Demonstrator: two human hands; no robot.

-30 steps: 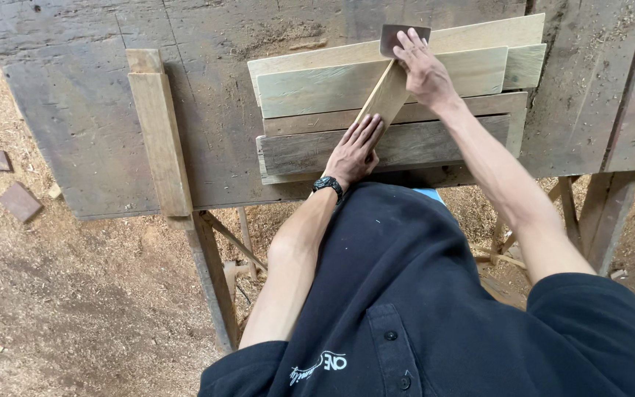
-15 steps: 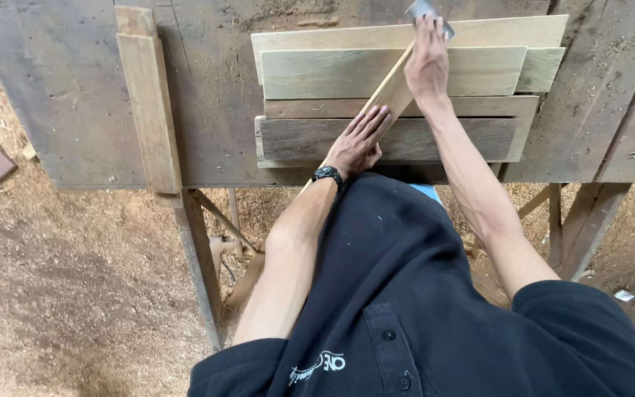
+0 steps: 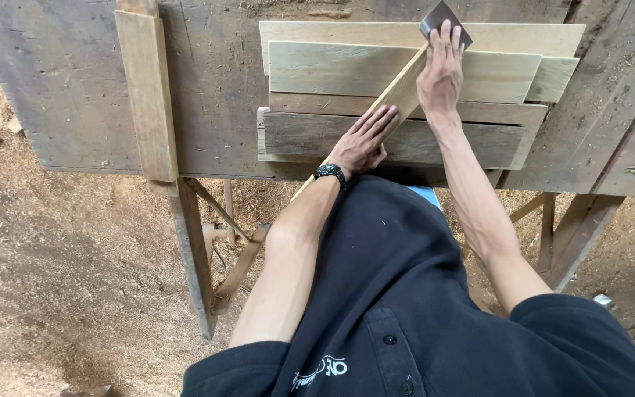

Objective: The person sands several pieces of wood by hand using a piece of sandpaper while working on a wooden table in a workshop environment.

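Spanning the upper part of the head view, a weathered plank workbench (image 3: 60, 88) stands on wooden legs over ground strewn with sawdust (image 3: 60, 279). One separate board (image 3: 147, 95) lies upright in the frame on the bench's left part, well apart from the hands. Right of centre, a stack of rough boards (image 3: 332, 140) rests on the bench, pale boards at the far side and a greyer board nearest the person. A narrow pale wooden strip (image 3: 404, 87) lies diagonally across this stack, its lower end passing off the bench edge. The left hand (image 3: 365, 140), with a black wristwatch (image 3: 330, 173) on its wrist, lies flat with fingers extended, pressing the strip's lower part against the stack. The right hand (image 3: 441, 73) presses a dark sanding sheet (image 3: 439, 16) onto the strip's far end, fingers spread over it.
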